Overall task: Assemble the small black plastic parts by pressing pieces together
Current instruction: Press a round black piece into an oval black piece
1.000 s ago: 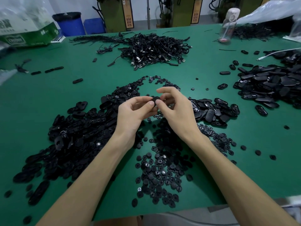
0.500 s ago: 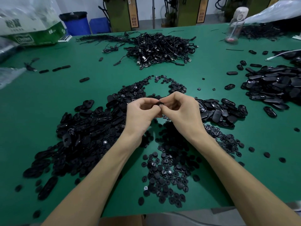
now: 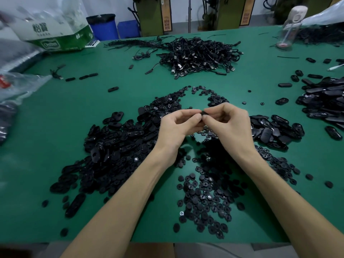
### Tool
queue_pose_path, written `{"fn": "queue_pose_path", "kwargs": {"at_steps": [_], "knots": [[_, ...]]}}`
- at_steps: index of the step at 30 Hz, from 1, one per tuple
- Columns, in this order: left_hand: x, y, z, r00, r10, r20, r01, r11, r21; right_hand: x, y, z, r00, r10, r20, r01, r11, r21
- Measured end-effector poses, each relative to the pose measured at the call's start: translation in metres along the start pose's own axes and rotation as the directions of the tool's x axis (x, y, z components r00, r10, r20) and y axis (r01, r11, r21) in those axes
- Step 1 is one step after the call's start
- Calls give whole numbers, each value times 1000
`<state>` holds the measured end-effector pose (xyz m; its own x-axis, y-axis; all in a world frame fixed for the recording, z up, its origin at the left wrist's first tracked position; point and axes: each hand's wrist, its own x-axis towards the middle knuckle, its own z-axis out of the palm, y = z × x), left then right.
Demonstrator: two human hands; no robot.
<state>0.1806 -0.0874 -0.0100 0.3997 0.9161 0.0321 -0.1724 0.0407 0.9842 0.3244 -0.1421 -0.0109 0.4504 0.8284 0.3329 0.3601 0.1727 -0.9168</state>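
My left hand (image 3: 176, 127) and my right hand (image 3: 230, 127) meet at the fingertips above the middle of the green table (image 3: 55, 127). Between the thumbs and forefingers both pinch one small black plastic part (image 3: 204, 113), mostly hidden by the fingers. A pile of oval black pieces (image 3: 115, 146) lies to the left under my left forearm. A pile of small round black pieces (image 3: 208, 198) spreads between my forearms. More oval pieces (image 3: 275, 131) lie just right of my right hand.
A heap of black cables with plugs (image 3: 197, 56) lies at the back centre. Another pile of black oval shells (image 3: 323, 101) sits at the right edge. A green-and-white carton (image 3: 55, 34) and plastic bags stand back left, a clear bottle (image 3: 290, 27) back right.
Both hands have closed in on each other, fingertips pressed tighter on the small part; they stay in the same spot above the piles.
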Motion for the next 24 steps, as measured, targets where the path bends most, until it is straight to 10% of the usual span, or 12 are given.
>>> {"fn": "queue_pose_path", "kwargs": {"at_steps": [24], "knots": [[5, 0, -5, 988, 123, -95, -88, 946, 312, -6, -1, 6, 995, -34, 92, 34, 999, 0]]}}
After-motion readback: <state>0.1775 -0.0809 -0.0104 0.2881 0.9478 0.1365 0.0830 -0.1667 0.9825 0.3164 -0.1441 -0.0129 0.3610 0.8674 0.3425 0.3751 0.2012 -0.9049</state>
